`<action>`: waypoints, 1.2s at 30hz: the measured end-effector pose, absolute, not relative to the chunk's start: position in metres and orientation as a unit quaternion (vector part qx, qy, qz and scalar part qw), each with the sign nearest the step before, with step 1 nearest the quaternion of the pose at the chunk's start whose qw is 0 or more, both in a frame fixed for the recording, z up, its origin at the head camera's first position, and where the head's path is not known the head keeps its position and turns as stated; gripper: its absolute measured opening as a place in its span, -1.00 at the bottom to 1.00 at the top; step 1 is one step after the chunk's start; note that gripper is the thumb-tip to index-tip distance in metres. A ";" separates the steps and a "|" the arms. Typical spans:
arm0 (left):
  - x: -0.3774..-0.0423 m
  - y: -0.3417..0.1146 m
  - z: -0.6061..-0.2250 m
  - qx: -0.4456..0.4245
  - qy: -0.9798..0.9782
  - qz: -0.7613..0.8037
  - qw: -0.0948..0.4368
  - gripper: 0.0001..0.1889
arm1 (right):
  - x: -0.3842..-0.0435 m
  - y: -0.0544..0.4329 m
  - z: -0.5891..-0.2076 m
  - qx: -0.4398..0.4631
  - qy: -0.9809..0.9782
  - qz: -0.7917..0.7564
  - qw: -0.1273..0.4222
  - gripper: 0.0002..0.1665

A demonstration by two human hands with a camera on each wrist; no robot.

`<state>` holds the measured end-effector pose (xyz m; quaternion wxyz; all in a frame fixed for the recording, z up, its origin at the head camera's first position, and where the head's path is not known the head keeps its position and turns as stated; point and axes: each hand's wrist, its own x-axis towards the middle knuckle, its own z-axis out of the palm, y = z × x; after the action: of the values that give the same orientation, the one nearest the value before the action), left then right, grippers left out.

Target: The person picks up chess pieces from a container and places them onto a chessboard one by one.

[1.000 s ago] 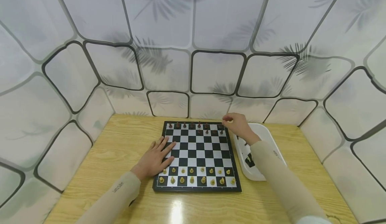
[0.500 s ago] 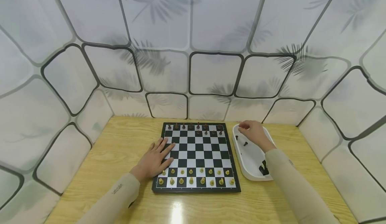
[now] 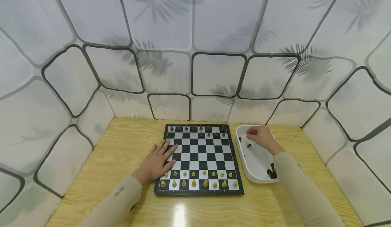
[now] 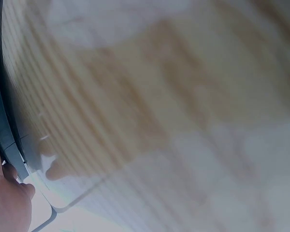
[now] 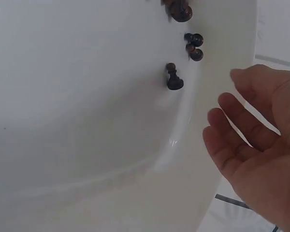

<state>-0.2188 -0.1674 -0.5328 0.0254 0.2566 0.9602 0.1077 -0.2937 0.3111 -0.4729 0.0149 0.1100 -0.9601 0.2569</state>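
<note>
My left hand (image 3: 155, 162) lies flat with spread fingers on the left edge of a black-and-white chessboard (image 3: 193, 149). My right hand (image 3: 263, 138) hovers over the far part of a white tray (image 3: 243, 160) to the right of the board. In the right wrist view its fingers are loosely bent, with nothing between them. A dark pawn (image 5: 174, 77) lies in the tray near those fingers, and more dark chess pieces (image 5: 181, 10) lie further along. Yellow chess pieces (image 3: 193, 182) fill the board's two near rows. Dark red pieces (image 3: 200, 127) stand at its far side.
Black objects (image 3: 271, 172) lie at the tray's near end, partly hidden by the right sleeve. Board and tray rest on a light wooden table (image 3: 122, 152). A patterned wall covering (image 3: 171, 70) encloses the table at the back and sides.
My right hand has moved from the board's far right corner to the right, over the tray. The tray's inside shows more now. The left hand has stayed in place on the board.
</note>
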 end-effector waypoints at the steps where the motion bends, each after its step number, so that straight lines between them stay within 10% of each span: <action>1: -0.219 -0.168 -0.533 0.257 0.960 0.107 0.026 -0.28 | -0.294 0.313 -0.473 0.115 -0.961 0.251 0.007 -0.77; 18: -0.220 -0.169 -0.533 0.260 0.960 0.104 0.021 -0.28 | -0.295 0.320 -0.475 0.122 -0.957 0.234 -0.124 -0.78; 36: -0.220 -0.168 -0.531 0.257 0.960 0.104 0.027 -0.27 | -0.302 0.324 -0.496 0.154 -0.952 0.252 -0.077 -0.88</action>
<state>-0.2198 -0.1678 -0.5315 0.0265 0.2570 0.9604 0.1042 -0.3018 0.3239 -0.4963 -0.0767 0.1540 -0.9523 0.2519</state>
